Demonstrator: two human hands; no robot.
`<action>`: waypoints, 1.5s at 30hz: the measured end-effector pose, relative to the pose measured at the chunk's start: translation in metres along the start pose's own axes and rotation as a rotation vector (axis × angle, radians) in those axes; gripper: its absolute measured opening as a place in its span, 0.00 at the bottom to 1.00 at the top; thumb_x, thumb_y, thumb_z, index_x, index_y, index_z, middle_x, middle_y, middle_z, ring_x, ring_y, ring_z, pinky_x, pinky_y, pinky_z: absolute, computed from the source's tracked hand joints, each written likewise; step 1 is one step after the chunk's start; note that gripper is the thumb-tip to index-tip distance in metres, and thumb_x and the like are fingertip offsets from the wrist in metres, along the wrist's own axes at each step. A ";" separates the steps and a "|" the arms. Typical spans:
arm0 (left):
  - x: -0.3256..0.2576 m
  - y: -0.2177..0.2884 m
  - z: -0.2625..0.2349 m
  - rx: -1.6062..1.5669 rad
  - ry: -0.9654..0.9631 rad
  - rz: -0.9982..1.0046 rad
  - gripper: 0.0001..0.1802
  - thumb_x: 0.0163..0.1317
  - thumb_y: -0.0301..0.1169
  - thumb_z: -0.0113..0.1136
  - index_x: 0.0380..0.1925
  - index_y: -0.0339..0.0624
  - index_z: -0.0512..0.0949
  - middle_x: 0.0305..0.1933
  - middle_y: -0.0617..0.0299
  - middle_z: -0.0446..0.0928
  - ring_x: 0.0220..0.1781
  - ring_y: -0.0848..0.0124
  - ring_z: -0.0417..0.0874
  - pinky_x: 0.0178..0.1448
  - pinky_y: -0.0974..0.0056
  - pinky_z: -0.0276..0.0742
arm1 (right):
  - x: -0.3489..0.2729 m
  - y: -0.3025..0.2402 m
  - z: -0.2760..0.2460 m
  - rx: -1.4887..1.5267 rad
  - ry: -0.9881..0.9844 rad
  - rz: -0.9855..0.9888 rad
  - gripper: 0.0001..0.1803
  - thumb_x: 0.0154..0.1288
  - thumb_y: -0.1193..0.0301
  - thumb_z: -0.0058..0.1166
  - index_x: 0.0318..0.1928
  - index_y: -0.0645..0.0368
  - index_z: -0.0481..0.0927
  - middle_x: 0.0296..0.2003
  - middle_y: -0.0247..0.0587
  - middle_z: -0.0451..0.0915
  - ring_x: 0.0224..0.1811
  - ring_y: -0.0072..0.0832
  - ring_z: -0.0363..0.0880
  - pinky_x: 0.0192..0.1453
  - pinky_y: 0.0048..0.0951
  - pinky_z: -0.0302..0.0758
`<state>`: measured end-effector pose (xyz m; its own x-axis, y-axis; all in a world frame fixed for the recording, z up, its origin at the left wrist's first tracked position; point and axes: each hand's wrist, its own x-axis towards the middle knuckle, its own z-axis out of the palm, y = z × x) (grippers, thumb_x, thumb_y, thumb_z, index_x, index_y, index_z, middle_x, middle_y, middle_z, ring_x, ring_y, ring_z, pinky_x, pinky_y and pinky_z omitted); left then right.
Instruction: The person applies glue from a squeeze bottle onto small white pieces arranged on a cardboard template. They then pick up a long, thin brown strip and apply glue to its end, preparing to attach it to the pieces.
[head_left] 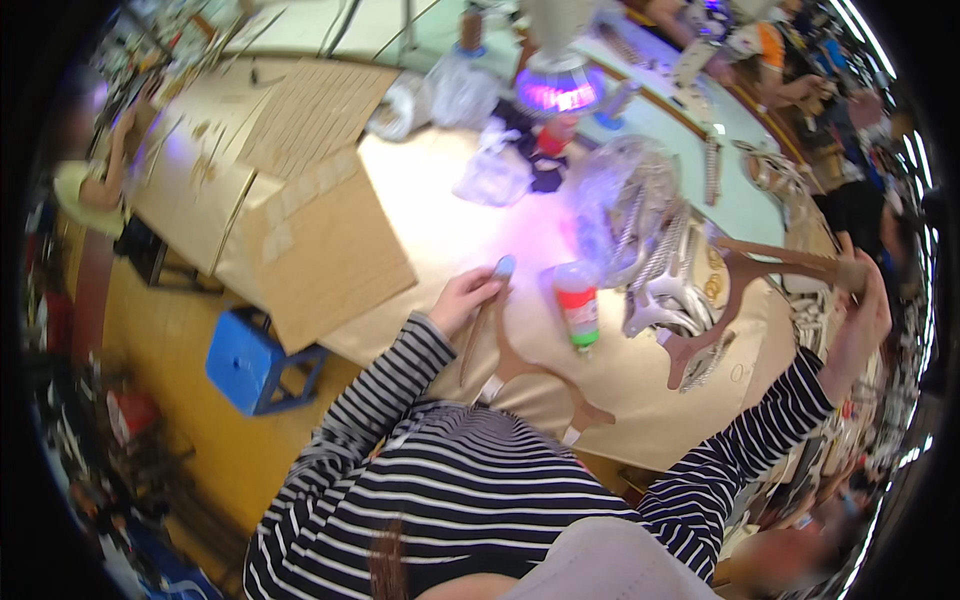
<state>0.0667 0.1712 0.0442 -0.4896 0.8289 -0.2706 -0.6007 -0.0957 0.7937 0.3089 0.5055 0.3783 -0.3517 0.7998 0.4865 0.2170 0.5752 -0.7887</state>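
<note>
My left hand [464, 300] pinches the upper end of a brown branching strap piece [503, 335] near the table's front edge. A pale blue tip shows at the pinching fingers; I cannot tell whether it belongs to the strap or a finger cover. White tabs show on its lower branches, close to my body. Out to the right, my right hand [868, 305] is raised with its fingers closed on the end of a second brown branching strap piece [738, 285]. That piece stretches left over white and silver straps [668, 300]. A bottle [577, 308] with a red label and green cap lies between the hands.
A lamp [560, 88] glows purple over the table [440, 215]. Cardboard sheets [335, 250] lie at the left, above a blue stool [245, 358]. A clear plastic bag [630, 175] with silvery straps and a white bag [492, 175] lie farther back. Other people work left and far right.
</note>
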 end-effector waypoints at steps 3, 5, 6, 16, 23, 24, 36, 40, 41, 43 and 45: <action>-0.001 0.004 0.006 0.017 0.055 -0.081 0.17 0.65 0.27 0.50 0.51 0.28 0.69 0.46 0.54 0.77 0.49 0.67 0.78 0.57 0.65 0.72 | 0.022 0.008 0.003 -0.055 0.061 0.009 0.17 0.70 0.64 0.44 0.47 0.63 0.79 0.38 0.34 0.79 0.29 0.12 0.72 0.32 0.12 0.69; -0.001 0.005 0.011 -0.083 0.076 -0.106 0.15 0.65 0.28 0.48 0.49 0.29 0.70 0.45 0.53 0.77 0.48 0.66 0.79 0.56 0.63 0.73 | 0.044 0.023 0.009 0.048 0.035 0.000 0.16 0.69 0.65 0.44 0.47 0.62 0.79 0.35 0.31 0.79 0.27 0.11 0.71 0.30 0.12 0.68; -0.002 0.006 0.013 -0.136 0.070 -0.090 0.15 0.66 0.28 0.47 0.48 0.30 0.70 0.43 0.53 0.77 0.47 0.65 0.79 0.56 0.62 0.73 | 0.056 0.034 0.014 0.142 0.036 0.042 0.15 0.69 0.67 0.44 0.47 0.62 0.79 0.32 0.29 0.78 0.27 0.10 0.69 0.29 0.12 0.67; -0.001 0.000 0.002 -0.144 0.148 -0.057 0.12 0.65 0.32 0.46 0.41 0.34 0.71 0.37 0.56 0.77 0.41 0.66 0.79 0.49 0.63 0.75 | 0.144 0.199 0.053 0.883 0.511 0.138 0.13 0.68 0.70 0.44 0.41 0.68 0.76 0.34 0.40 0.78 0.34 0.25 0.78 0.39 0.21 0.79; 0.005 0.001 0.004 -0.101 0.218 -0.122 0.14 0.66 0.30 0.47 0.46 0.31 0.70 0.41 0.51 0.77 0.42 0.63 0.80 0.49 0.62 0.76 | 0.094 0.410 0.056 0.646 0.643 0.280 0.09 0.59 0.80 0.51 0.40 0.73 0.73 0.38 0.46 0.76 0.42 0.34 0.77 0.50 0.28 0.80; 0.005 0.001 0.004 -0.110 0.198 -0.114 0.14 0.66 0.30 0.47 0.46 0.31 0.70 0.41 0.51 0.77 0.43 0.63 0.80 0.50 0.62 0.76 | 0.086 0.433 0.055 1.090 0.670 0.467 0.09 0.59 0.81 0.51 0.40 0.73 0.73 0.37 0.47 0.76 0.43 0.34 0.77 0.50 0.28 0.80; 0.001 0.020 0.022 -0.095 0.175 -0.186 0.19 0.65 0.29 0.49 0.52 0.28 0.68 0.47 0.50 0.76 0.48 0.65 0.79 0.54 0.66 0.75 | -0.057 0.184 0.079 0.290 -0.394 0.335 0.18 0.64 0.64 0.52 0.51 0.59 0.75 0.34 0.33 0.78 0.28 0.21 0.73 0.33 0.22 0.70; -0.001 0.050 0.042 -0.040 0.090 -0.163 0.18 0.64 0.30 0.50 0.50 0.26 0.70 0.45 0.49 0.78 0.45 0.65 0.81 0.52 0.66 0.76 | -0.162 0.108 0.149 -0.351 -0.855 0.239 0.25 0.55 0.53 0.59 0.41 0.63 0.75 0.27 0.43 0.78 0.28 0.33 0.77 0.32 0.31 0.71; -0.001 0.060 0.047 -0.026 0.064 -0.136 0.18 0.64 0.29 0.50 0.49 0.26 0.70 0.44 0.48 0.78 0.44 0.65 0.81 0.51 0.65 0.77 | -0.179 0.101 0.165 -0.415 -0.805 0.194 0.25 0.53 0.54 0.61 0.41 0.63 0.75 0.27 0.44 0.78 0.28 0.34 0.77 0.32 0.32 0.71; -0.005 0.078 0.058 0.014 0.046 -0.110 0.17 0.64 0.29 0.51 0.48 0.27 0.71 0.44 0.48 0.78 0.43 0.65 0.82 0.50 0.66 0.77 | -0.203 0.094 0.187 -0.477 -0.703 0.075 0.27 0.50 0.53 0.63 0.41 0.63 0.74 0.27 0.45 0.78 0.28 0.37 0.77 0.32 0.34 0.72; -0.013 0.094 0.063 0.032 0.002 -0.093 0.16 0.63 0.28 0.52 0.47 0.28 0.73 0.42 0.48 0.79 0.42 0.66 0.82 0.48 0.67 0.78 | -0.215 0.089 0.202 -0.480 -0.587 -0.023 0.30 0.49 0.48 0.61 0.40 0.63 0.73 0.27 0.47 0.78 0.29 0.44 0.78 0.33 0.38 0.73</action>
<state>0.0563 0.1865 0.1561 -0.4341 0.8322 -0.3451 -0.6232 -0.0007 0.7821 0.2199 0.3505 0.1278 -0.7589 0.6411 0.1145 0.5292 0.7095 -0.4653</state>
